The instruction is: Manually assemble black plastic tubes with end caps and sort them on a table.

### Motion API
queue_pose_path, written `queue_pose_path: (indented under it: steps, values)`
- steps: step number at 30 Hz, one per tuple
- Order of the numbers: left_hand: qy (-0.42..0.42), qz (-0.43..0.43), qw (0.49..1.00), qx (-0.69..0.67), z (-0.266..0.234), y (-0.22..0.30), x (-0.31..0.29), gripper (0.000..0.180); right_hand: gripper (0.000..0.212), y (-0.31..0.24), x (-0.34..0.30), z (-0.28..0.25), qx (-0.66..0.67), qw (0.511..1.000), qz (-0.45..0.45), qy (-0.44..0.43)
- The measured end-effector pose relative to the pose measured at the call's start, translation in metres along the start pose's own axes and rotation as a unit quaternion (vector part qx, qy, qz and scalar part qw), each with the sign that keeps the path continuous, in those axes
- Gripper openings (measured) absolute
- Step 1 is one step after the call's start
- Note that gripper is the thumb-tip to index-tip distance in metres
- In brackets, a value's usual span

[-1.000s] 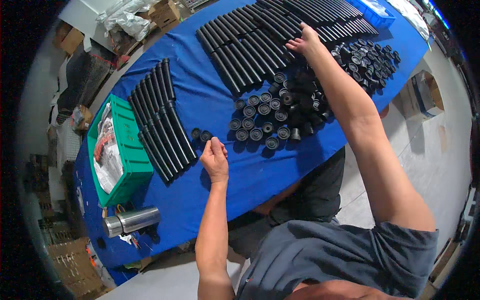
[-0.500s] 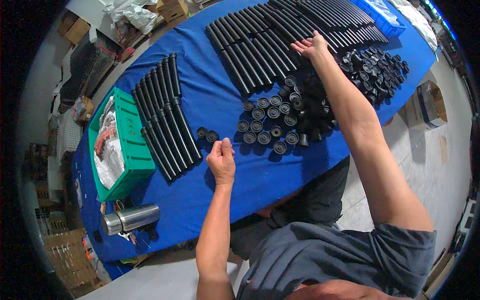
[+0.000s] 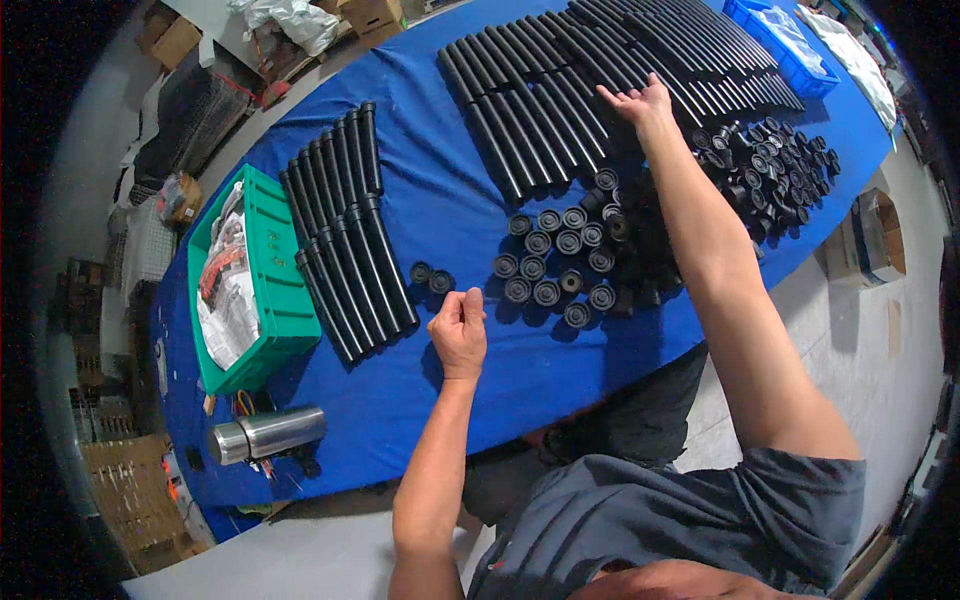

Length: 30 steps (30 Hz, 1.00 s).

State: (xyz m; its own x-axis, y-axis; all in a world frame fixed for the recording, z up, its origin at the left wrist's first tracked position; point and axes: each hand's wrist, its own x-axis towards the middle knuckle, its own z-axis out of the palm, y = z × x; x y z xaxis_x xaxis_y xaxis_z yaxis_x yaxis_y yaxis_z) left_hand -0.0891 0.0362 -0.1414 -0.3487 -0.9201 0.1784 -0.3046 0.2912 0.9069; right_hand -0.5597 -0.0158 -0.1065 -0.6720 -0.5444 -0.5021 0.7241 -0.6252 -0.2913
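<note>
My right hand (image 3: 640,104) reaches out over the far rows of black tubes (image 3: 540,130), palm turned up and fingers stretched apart, with nothing visible in it. My left hand (image 3: 459,338) is closed in a fist with the thumb up, above the near part of the blue cloth. Whatever it may hold is hidden by the fingers. Just beyond that fist lie two round black caps (image 3: 430,277). A smaller group of black tubes with collared ends (image 3: 345,240) lies in two rows to the left. Between my hands stands a cluster of ribbed round black caps (image 3: 545,250).
A green crate (image 3: 285,290) with paper inside stands at the left, near a steel flask (image 3: 270,435). More black caps (image 3: 770,165) are heaped at the right. A blue bin (image 3: 790,55) sits at the far right corner. A cardboard box (image 3: 868,240) rests on the floor.
The whole view has shifted slightly, so the table appears a little further right. Both hands keep nearly the same poses over the table.
</note>
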Motion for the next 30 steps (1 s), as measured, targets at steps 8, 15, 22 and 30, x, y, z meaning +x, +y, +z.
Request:
queue_pose_path:
  steps: [8, 15, 22, 30]
  values:
    - [0.004, 0.009, 1.0, -0.002, -0.001, 0.003, -0.002, 0.042, 0.072, 0.013, 0.007, 0.005, 0.085, 0.996, -0.021, -0.035]
    - [0.019, 0.013, 1.0, -0.011, 0.004, 0.004, -0.001, 0.044, 0.071, 0.003, 0.0, 0.012, 0.04, 0.998, -0.041, 0.019]
    - [0.023, 0.041, 0.998, -0.036, 0.009, 0.008, 0.006, 0.04, 0.025, -0.032, -0.029, 0.003, -0.077, 0.98, -0.001, -0.186]
    - [0.03, 0.133, 0.99, -0.025, -0.004, 0.035, -0.029, 0.028, 0.018, 0.002, -0.223, -0.004, -0.111, 0.928, 0.139, -0.327]
